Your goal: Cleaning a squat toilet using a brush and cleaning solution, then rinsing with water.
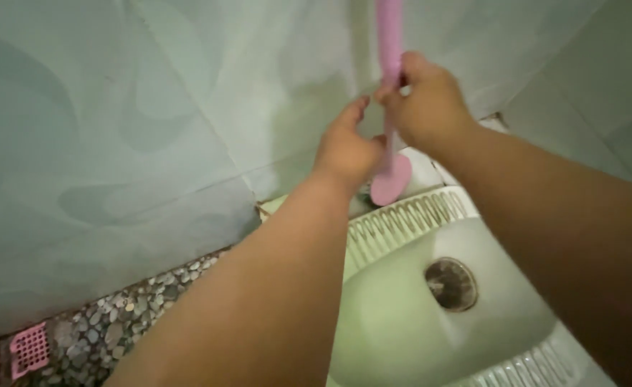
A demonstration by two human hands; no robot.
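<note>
A long pink brush with a rounded pink head stands almost upright against the pale green tiled wall, its head near the back rim of a squat toilet pan. My right hand is closed round the pink handle, up near the top of the view. My left hand is lower on the handle, fingers partly wrapped round it just above the head. Both forearms reach forward over the pan.
The pale green pan has ribbed footrests and a dark drain hole. A pebble-patterned floor lies to the left, with a pink square drain cover at the lower left. Tiled walls meet in a corner behind.
</note>
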